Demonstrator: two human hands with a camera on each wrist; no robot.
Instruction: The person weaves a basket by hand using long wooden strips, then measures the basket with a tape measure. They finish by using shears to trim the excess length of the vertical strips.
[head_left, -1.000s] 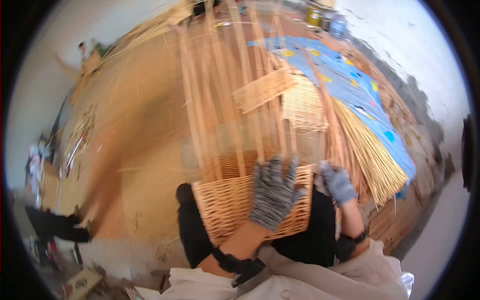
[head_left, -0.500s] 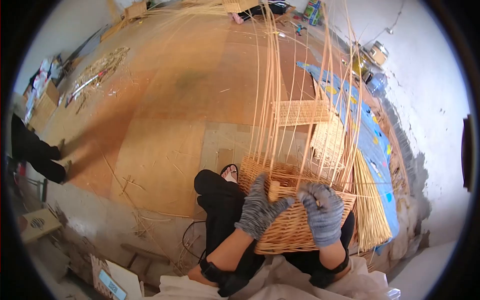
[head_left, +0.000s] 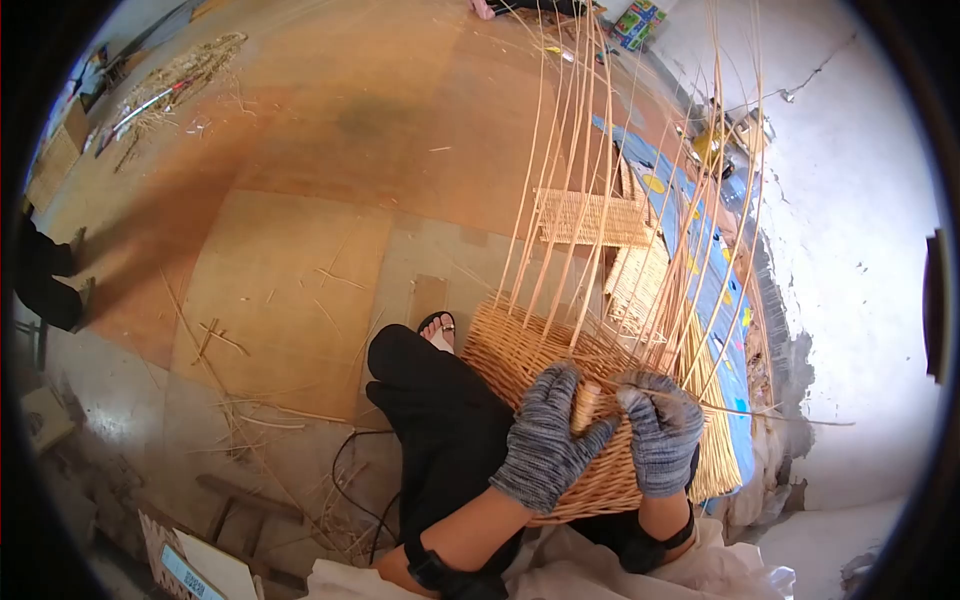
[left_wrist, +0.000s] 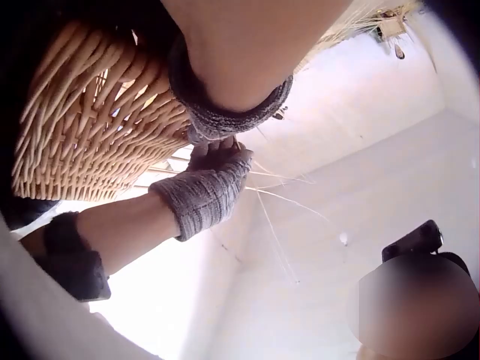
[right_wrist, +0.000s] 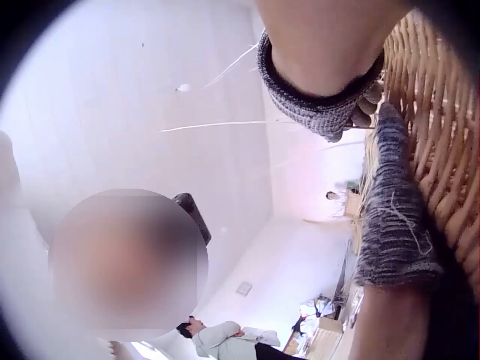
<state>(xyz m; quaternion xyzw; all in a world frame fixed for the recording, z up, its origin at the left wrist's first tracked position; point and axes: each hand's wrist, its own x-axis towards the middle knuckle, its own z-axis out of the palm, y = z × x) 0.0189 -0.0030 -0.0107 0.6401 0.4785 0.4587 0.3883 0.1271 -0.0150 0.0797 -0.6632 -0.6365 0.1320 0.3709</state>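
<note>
A woven wicker basket (head_left: pixel 520 350), long upright stakes rising from it, rests on the person's lap. My left hand (head_left: pixel 545 440), in a grey knitted glove, grips the basket's near side, its thumb and fingers on either side of a short wrapped wicker piece (head_left: pixel 587 405). Close to its right, my gloved right hand (head_left: pixel 660 430) has curled fingers pinching a thin wicker strand (head_left: pixel 790 415) that sticks out to the right. In the left wrist view the right hand (left_wrist: pixel 206 195) shows beside the basket wall (left_wrist: pixel 97 120); its fingertips are partly hidden.
Beyond the basket lie flat woven panels (head_left: pixel 590 217), a bundle of wicker rods (head_left: pixel 715 430) and a blue patterned sheet (head_left: pixel 735 370). Loose sticks (head_left: pixel 215 340) litter the floor at left. Another person's dark-clad legs (head_left: pixel 45 275) stand at the far left.
The left hand went from lying spread on the basket's front to gripping its near side. The right hand came in beside it. The basket turned, and the head view shifted.
</note>
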